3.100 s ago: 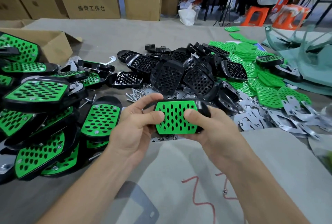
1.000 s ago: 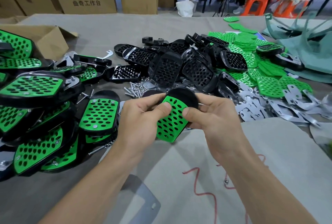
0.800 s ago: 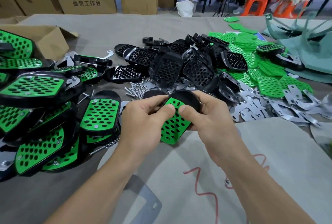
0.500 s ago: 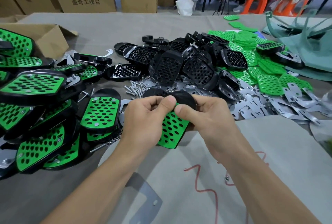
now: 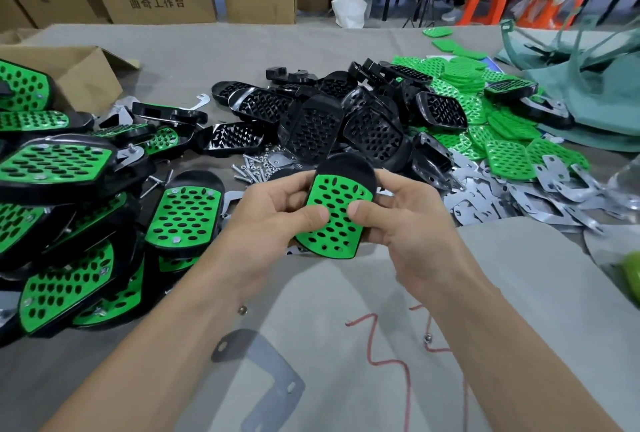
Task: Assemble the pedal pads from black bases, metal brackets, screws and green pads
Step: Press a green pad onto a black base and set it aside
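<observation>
Where it's at: the green pad (image 5: 334, 215) is held up off the table, right in front of the person, laid on a black base (image 5: 349, 168) whose rounded end pokes out past the pad's far edge.
Left hand (image 5: 277, 213): wrapped round the left side, thumb flat on the pad's face, the other fingers curled in behind the base.
Right hand (image 5: 405, 220): mirror image on the right side, thumb on the face, fingers tucked behind.
Thumbs: tips almost meeting at mid-pad.
Long axis: runs pretty much away from the person, far end leaning a touch right, near end a touch left. So the hands sit across the short way.
Nearer hand: honestly neither, it's dead centre between them.
Step, my guess: squeezing the pad down into the base so the studs line up with the holes.
Next, my guess: walking the thumbs along that long axis toward the ends, since the middle is the only bit under pressure.
Fixings: can't make out any screw heads on this one; loose screws (image 5: 252, 168) lie just beyond the hands, metal brackets (image 5: 502, 199) off to the right.
Done pile: finished pedals (image 5: 183, 213) stacked on the left.
</observation>
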`<state>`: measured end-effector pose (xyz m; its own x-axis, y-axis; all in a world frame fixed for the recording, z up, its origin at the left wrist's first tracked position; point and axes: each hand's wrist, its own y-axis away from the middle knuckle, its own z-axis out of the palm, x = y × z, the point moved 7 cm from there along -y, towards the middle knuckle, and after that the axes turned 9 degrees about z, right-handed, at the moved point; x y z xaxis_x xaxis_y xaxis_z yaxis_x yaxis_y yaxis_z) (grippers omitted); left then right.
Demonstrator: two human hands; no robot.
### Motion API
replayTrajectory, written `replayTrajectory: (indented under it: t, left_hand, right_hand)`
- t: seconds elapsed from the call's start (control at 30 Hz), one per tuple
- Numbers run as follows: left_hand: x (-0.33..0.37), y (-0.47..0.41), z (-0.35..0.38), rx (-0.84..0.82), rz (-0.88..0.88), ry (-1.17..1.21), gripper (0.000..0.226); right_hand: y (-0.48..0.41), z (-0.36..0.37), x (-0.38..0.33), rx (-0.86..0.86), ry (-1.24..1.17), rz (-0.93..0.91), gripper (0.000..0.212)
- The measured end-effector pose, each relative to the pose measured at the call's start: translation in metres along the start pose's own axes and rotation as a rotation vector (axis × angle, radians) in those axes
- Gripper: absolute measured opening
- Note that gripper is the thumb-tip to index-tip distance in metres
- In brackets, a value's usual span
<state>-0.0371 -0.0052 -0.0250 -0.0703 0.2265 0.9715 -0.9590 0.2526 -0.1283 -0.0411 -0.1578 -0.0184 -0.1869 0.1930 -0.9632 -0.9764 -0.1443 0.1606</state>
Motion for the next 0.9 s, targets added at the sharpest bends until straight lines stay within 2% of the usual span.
replayTrajectory:
  t: [0.07, 0.13, 0.23, 0.3, 0.43, 0.53, 0.6, 0.7, 0.8, 0.9]
  left_hand:
    - [0.0, 0.0, -0.004, 0.104, 0.007, 0.021, 0.038]
    - [0.0, 0.001, -0.008, 0.19, 0.001, 0.059, 0.037]
    - [0.001, 0.002, -0.008, 0.212, 0.018, 0.048, 0.034]
    - [0.005, 0.003, -0.008, 0.188, 0.07, -0.014, 0.035]
    - [0.008, 0.006, 0.002, -0.038, 0.078, -0.072, 0.046]
    - [0.009, 0.005, -0.002, -0.004, 0.073, -0.06, 0.052]
    - [0.008, 0.005, -0.003, 0.048, 0.086, -0.046, 0.053]
    - [0.006, 0.004, -0.004, 0.08, 0.085, -0.043, 0.052]
    - [0.008, 0.005, -0.003, 0.031, 0.093, -0.097, 0.057]
    - [0.009, 0.006, 0.002, -0.063, 0.083, -0.206, 0.075]
  right_hand:
    - [-0.002, 0.0, 0.002, 0.075, 0.164, -0.046, 0.03]
    - [-0.006, 0.004, 0.006, 0.06, 0.265, -0.02, 0.024]
    - [-0.006, 0.01, 0.011, -0.052, 0.182, 0.064, 0.022]
    - [-0.006, 0.008, 0.009, -0.067, 0.136, 0.072, 0.021]
    - [-0.003, 0.001, 0.005, -0.043, 0.089, 0.067, 0.017]
    - [-0.003, 0.002, 0.005, -0.043, 0.098, 0.07, 0.016]
    - [-0.004, 0.005, 0.005, -0.095, 0.122, 0.092, 0.025]
    - [-0.002, 0.008, 0.007, -0.169, 0.2, 0.11, 0.054]
    - [-0.001, 0.005, 0.007, -0.15, 0.171, 0.108, 0.058]
    - [-0.001, 0.003, 0.006, -0.126, 0.132, 0.093, 0.06]
